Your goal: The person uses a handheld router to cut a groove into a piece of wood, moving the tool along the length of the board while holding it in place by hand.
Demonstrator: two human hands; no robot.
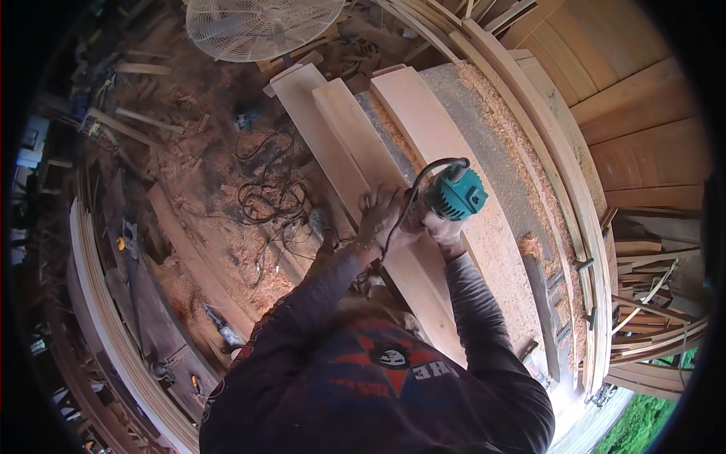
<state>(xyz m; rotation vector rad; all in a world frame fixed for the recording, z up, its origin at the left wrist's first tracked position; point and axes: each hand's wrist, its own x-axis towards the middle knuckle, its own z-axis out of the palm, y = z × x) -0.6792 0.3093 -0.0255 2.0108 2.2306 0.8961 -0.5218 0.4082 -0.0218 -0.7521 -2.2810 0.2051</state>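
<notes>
A teal corded router (pixel 456 194) stands over a long pale board (pixel 412 276) on the bench. My right hand (pixel 442 231) is closed round the router's lower body, partly hidden by it. My left hand (pixel 378 216) is just left of the router, its fingers curled over the board's raised edge. The black cord arches from the router's top down past my left wrist. A wide pale board (pixel 423 121) lies alongside to the right, with shavings between the pieces.
A white-grilled fan (pixel 265 23) stands beyond the bench. Tangled cables (pixel 265 197), shavings and offcuts cover the floor at left. Long curved wooden strips (pixel 560 151) run along the bench's right side. Wooden panels (pixel 635 151) stand at right. Stacked boards (pixel 125 325) lie at lower left.
</notes>
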